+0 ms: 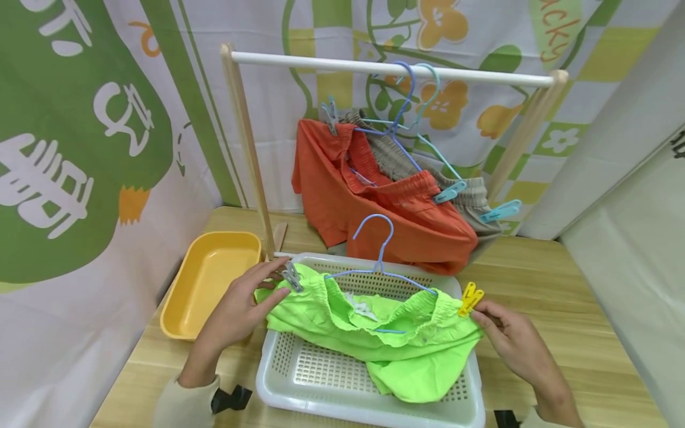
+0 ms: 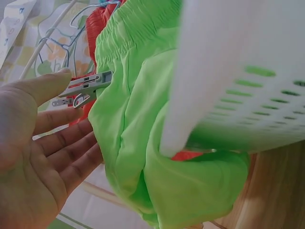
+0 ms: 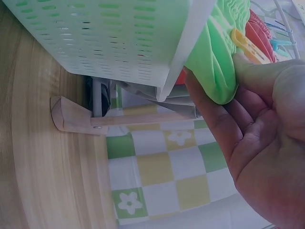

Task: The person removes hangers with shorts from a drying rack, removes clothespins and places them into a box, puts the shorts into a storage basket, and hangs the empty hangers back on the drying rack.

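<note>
Bright green shorts (image 1: 342, 318) with an elastic waistband lie over a white perforated basket (image 1: 369, 410). A blue hanger (image 1: 381, 249) passes inside the waistband, its hook pointing up. A grey clothespin (image 1: 292, 277) is clipped to the left end of the waistband and a yellow clothespin (image 1: 470, 299) to the right end. My left hand (image 1: 243, 306) is beside the grey clothespin; in the left wrist view its thumb and fingers are spread around the clothespin's handles. With thumb and fingers, my right hand (image 1: 516, 339) pinches the shorts' right edge just below the yellow clothespin.
Behind the basket stands a drying rack with a white bar (image 1: 342, 63). Orange shorts (image 1: 369, 208) and grey-brown shorts (image 1: 473, 190) hang from it on hangers with clothespins. A yellow tub (image 1: 206, 285) sits at the left on the wooden table (image 1: 578, 309). Printed curtains surround it.
</note>
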`<state>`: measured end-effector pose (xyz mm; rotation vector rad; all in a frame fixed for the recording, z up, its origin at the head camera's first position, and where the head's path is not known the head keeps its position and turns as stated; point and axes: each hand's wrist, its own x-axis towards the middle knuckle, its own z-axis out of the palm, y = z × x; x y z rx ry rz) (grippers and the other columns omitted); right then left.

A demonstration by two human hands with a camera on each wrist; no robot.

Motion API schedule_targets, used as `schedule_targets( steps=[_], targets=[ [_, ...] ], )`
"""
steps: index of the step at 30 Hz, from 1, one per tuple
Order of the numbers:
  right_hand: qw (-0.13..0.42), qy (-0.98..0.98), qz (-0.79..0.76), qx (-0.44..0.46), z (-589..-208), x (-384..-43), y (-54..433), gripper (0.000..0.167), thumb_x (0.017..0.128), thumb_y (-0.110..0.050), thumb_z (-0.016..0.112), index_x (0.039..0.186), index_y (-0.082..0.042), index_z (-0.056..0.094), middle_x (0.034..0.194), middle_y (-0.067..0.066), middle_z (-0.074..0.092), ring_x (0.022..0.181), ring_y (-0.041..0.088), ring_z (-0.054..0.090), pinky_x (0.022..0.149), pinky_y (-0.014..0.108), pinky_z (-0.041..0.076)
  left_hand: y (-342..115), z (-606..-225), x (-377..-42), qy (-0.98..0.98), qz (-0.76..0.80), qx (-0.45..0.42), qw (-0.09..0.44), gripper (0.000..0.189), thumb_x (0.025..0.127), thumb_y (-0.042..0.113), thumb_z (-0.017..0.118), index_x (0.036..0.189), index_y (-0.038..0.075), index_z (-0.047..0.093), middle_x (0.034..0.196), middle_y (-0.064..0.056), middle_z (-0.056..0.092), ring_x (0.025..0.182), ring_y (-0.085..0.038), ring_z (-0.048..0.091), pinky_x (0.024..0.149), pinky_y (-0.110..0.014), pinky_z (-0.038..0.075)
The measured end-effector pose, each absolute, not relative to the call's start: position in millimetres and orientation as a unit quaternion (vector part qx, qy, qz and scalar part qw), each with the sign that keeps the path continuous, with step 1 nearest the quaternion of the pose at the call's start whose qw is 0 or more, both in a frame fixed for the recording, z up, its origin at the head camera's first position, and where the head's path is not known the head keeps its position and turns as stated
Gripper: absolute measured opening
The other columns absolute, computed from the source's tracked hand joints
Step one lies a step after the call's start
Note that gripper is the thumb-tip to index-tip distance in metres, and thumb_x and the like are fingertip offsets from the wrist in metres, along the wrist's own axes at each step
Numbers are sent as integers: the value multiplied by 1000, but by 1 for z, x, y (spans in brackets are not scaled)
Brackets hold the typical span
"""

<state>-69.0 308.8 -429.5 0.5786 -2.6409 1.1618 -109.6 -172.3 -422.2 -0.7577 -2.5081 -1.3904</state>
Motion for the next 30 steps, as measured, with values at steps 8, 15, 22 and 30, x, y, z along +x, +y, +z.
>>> schedule_targets(
  steps=[8, 15, 22, 30],
  targets=[
    [125, -896, 385, 182, -433, -68, 308, 20, 96, 9, 66, 101, -9, 73, 95, 0, 74, 85, 8, 68, 72, 15, 54, -167, -416, -110, -830, -508, -215, 86, 32, 101, 14, 69, 132, 5, 63, 116, 0, 70, 106, -17, 68, 88, -34, 59],
    [134, -897, 385, 170, -438, -69, 311, 20, 94, 9, 69, 103, -8, 75, 97, 3, 76, 87, 6, 69, 73, 12, 52, -169, -416, -106, -799, -565, -190, 77, 24, 99, 9, 71, 122, 5, 66, 111, -2, 72, 105, -20, 70, 89, -32, 58],
    [134, -901, 377, 166, -436, -70, 312, 17, 95, 6, 69, 103, -7, 76, 99, 4, 76, 89, 4, 68, 74, 12, 52, -171, -417, -105, -774, -594, -196, 100, 16, 93, -1, 74, 108, 2, 68, 101, -7, 75, 91, -23, 74, 78, -32, 61],
    [135, -902, 377, 164, -441, -69, 313, 17, 96, 5, 69, 103, -7, 77, 98, 4, 77, 90, 4, 68, 76, 11, 51, -182, -416, -100, -756, -613, -186, 135, 14, 94, -10, 69, 105, -2, 67, 103, -15, 75, 77, -25, 72, 63, -22, 57]
  ],
)
